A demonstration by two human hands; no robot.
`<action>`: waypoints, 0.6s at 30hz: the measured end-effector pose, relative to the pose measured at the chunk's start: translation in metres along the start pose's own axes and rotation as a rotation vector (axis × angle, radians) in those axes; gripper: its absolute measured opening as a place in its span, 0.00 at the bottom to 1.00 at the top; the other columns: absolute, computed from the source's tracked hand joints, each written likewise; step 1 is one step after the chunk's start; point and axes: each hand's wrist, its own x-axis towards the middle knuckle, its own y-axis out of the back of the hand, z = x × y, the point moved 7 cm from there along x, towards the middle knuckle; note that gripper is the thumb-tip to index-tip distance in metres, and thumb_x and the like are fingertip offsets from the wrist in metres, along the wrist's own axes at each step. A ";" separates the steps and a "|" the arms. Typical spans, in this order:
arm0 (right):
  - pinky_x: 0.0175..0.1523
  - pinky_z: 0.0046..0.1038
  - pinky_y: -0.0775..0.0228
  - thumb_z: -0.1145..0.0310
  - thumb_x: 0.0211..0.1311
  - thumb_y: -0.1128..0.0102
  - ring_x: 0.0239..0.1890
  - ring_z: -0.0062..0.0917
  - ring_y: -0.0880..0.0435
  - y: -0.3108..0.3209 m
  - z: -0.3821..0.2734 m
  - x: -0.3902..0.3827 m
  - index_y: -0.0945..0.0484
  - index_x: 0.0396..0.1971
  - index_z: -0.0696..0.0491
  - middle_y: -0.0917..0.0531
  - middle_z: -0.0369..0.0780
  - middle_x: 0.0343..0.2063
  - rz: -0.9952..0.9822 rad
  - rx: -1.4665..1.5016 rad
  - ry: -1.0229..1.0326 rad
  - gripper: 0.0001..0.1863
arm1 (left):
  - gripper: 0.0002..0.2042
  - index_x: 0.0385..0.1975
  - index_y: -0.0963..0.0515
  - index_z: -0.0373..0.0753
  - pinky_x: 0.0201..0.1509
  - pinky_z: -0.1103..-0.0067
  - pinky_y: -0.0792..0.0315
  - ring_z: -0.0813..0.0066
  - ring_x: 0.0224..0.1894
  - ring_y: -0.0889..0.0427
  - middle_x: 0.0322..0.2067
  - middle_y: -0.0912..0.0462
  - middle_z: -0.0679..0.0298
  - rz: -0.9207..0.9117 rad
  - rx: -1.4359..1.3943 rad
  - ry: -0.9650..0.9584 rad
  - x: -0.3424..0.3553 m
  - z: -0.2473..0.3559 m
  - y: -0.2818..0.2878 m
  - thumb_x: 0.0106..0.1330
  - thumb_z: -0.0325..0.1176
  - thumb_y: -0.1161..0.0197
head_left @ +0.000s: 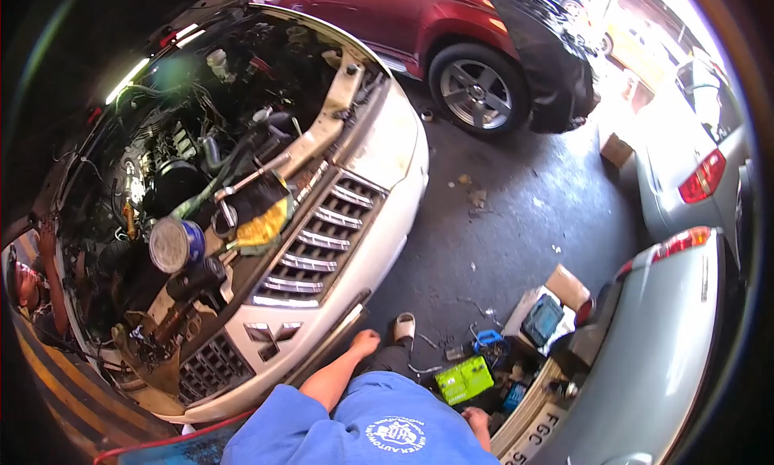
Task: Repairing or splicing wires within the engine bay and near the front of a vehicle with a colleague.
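Observation:
My left hand [365,342] hangs beside the front bumper of a white car [377,259], with its fingers curled and nothing visible in them. Lower right, my right hand [477,419] is partly hidden by my blue shirt, so its fingers cannot be made out. It is nearest a bright green box [463,380] on the floor. The white car's engine bay is uncovered. On its front edge lie a tin with a blue side [177,245], a yellow cloth [264,225], a dark power tool [200,281] and a long-handled wrench [250,177].
Behind me or beside me stands a silver-grey car [669,344]. A teal tool case [543,320], cardboard box [568,286] and blue round item [489,344] crowd the floor. A red car's wheel [480,88] is ahead. Another person's arm [55,279] reaches in at far left.

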 end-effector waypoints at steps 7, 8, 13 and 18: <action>0.21 0.24 0.28 0.67 0.67 0.48 0.24 0.20 0.22 -0.011 -0.226 0.060 0.26 0.47 0.51 0.21 0.35 0.29 0.102 0.197 0.216 0.12 | 0.18 0.47 0.21 0.37 0.51 0.70 0.25 0.60 0.46 0.17 0.41 0.16 0.53 -0.059 -0.084 -0.348 0.080 0.184 0.063 0.58 0.37 0.41; 0.21 0.23 0.28 0.68 0.66 0.48 0.24 0.19 0.22 -0.016 -0.247 0.068 0.26 0.47 0.52 0.21 0.35 0.29 0.081 0.170 0.235 0.12 | 0.18 0.47 0.21 0.36 0.50 0.71 0.25 0.61 0.45 0.17 0.40 0.16 0.53 -0.077 -0.171 -0.395 0.079 0.208 0.069 0.58 0.36 0.41; 0.17 0.28 0.30 0.69 0.61 0.47 0.19 0.23 0.24 -0.049 -0.273 0.118 0.24 0.42 0.55 0.22 0.37 0.23 0.040 -0.033 0.054 0.11 | 0.18 0.49 0.23 0.34 0.50 0.75 0.26 0.69 0.43 0.18 0.38 0.16 0.58 -0.191 -0.457 -0.485 0.054 0.277 0.108 0.60 0.34 0.42; 0.19 0.30 0.31 0.68 0.59 0.45 0.20 0.24 0.23 -0.071 -0.310 0.166 0.22 0.40 0.54 0.21 0.37 0.23 -0.166 -0.622 0.108 0.11 | 0.16 0.52 0.25 0.35 0.52 0.78 0.27 0.77 0.44 0.22 0.42 0.19 0.62 -0.158 -0.691 -0.458 0.041 0.299 0.156 0.63 0.25 0.43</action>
